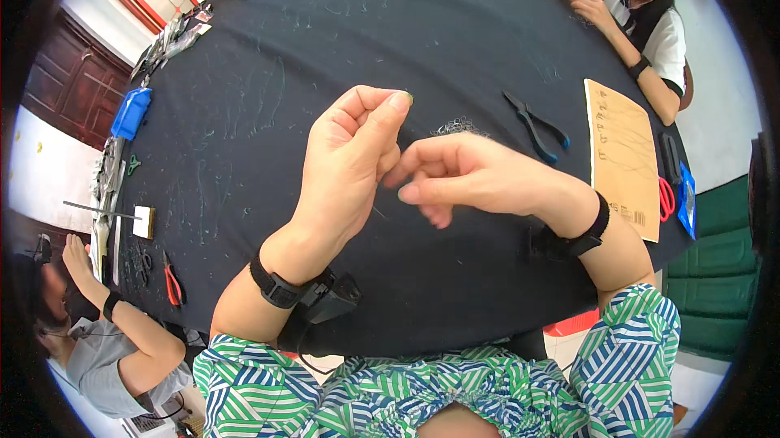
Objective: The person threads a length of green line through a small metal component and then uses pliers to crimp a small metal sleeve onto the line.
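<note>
My left hand (pixel 345 162) is raised over the black cloth, with thumb and index finger pinched together and the other fingers curled in. Whatever sits in that pinch is too small to make out; a tiny greenish speck shows at the fingertips. Close beside its palm is my right hand (pixel 479 178), palm turned inward, fingers loosely bent and slightly blurred. Its thumb stands apart from the fingers, and nothing can be seen between them. Behind the right hand lies a small heap of metal loops (pixel 461 126), partly covered by it.
Dark pliers (pixel 536 125) lie to the right, near a brown paper sheet (pixel 621 158) with fine strands on it and red-handled scissors (pixel 666 198). Red pliers (pixel 171 279) and a blue bin (pixel 131 113) are at left. Other people sit around the black-covered table (pixel 390 40).
</note>
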A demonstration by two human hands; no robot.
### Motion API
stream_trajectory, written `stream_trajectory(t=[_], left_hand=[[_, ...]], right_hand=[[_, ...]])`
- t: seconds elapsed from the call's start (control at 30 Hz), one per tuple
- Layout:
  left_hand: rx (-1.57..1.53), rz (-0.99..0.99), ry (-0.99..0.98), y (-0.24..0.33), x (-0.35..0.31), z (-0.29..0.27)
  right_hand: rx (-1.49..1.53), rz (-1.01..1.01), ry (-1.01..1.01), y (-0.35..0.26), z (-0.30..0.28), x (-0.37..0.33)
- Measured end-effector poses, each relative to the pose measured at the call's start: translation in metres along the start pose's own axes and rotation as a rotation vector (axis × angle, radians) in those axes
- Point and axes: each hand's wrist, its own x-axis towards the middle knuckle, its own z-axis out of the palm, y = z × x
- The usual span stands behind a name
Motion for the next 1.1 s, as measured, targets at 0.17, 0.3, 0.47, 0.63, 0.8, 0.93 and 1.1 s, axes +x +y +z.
stream_trajectory(t=[0.17,0.3,0.47,0.63,0.8,0.93,1.1], left_hand=[[0.1,0.053,0.009,0.0,0.005,-0.01],[0.135,0.065,0.0,0.003,0.006,-0.018],[0.159,0.063,-0.004,0.003,0.007,-0.017],[0.191,0.089,0.002,0.002,0.007,-0.017],[0.301,0.112,-0.01,0.0,0.007,-0.016],[0.318,0.086,-0.032,0.001,0.006,-0.017],[0.406,0.119,-0.046,0.003,0.002,-0.008]], right_hand=[[-0.233,-0.104,0.22,-0.029,-0.017,-0.015],[-0.075,-0.397,0.267,-0.04,-0.046,-0.033],[0.432,-0.671,0.028,-0.043,-0.067,-0.039],[0.706,-0.725,-0.039,-0.046,-0.079,-0.048],[0.685,-0.794,0.105,-0.045,-0.085,-0.054],[-0.209,-0.541,0.589,-0.057,-0.053,-0.05],[-0.396,-0.375,0.618,-0.054,-0.028,-0.037]])
